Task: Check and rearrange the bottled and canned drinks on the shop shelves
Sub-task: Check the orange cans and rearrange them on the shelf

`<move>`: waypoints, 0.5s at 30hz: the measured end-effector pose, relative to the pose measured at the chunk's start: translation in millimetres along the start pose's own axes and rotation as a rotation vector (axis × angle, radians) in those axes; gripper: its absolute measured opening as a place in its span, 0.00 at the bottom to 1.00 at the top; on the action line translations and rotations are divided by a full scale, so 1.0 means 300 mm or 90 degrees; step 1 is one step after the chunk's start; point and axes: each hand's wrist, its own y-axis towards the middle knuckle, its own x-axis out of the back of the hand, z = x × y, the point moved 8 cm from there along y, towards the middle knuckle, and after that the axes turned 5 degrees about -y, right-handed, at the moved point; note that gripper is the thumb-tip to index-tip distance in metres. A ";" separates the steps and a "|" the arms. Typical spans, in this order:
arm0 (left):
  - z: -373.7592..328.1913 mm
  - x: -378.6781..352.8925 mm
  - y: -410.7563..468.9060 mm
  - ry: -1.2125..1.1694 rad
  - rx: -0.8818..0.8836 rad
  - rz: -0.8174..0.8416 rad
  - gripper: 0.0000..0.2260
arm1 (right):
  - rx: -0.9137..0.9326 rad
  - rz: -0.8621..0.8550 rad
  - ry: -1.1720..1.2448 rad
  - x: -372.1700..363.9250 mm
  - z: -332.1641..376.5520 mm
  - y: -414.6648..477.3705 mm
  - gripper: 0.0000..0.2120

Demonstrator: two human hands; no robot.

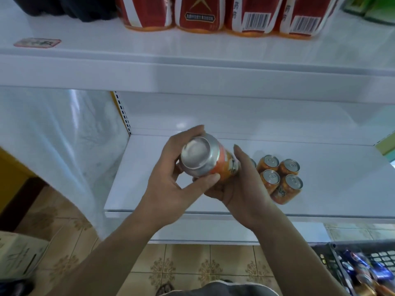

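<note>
An orange drink can (205,160) is held tilted over the lower white shelf (331,184), its silver bottom turned up towards me. My left hand (171,178) grips it near the bottom, thumb and fingers curled round the rim. My right hand (241,186) cups the can's other end from below and from the right. Just right of my hands, several matching orange cans (280,178) stand upright in a tight cluster on the shelf; one is partly hidden behind my right hand.
The upper shelf (192,67) carries red-labelled bottles (198,13) and dark bottles (64,7). A dark plastic crate (333,259) with mixed cans sits at the bottom right on the tiled floor. A cardboard box (19,253) stands at the lower left.
</note>
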 end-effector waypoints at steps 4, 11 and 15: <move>0.071 0.038 -0.007 -0.210 0.185 -0.192 0.28 | 0.156 -0.012 -0.135 0.014 0.060 -0.030 0.31; 0.129 0.023 -0.029 -0.149 0.244 -0.069 0.29 | 0.173 -0.168 -0.272 0.017 0.118 -0.041 0.20; 0.145 0.054 -0.030 -0.222 0.260 -0.145 0.27 | 0.182 -0.108 -0.334 0.002 0.111 -0.047 0.21</move>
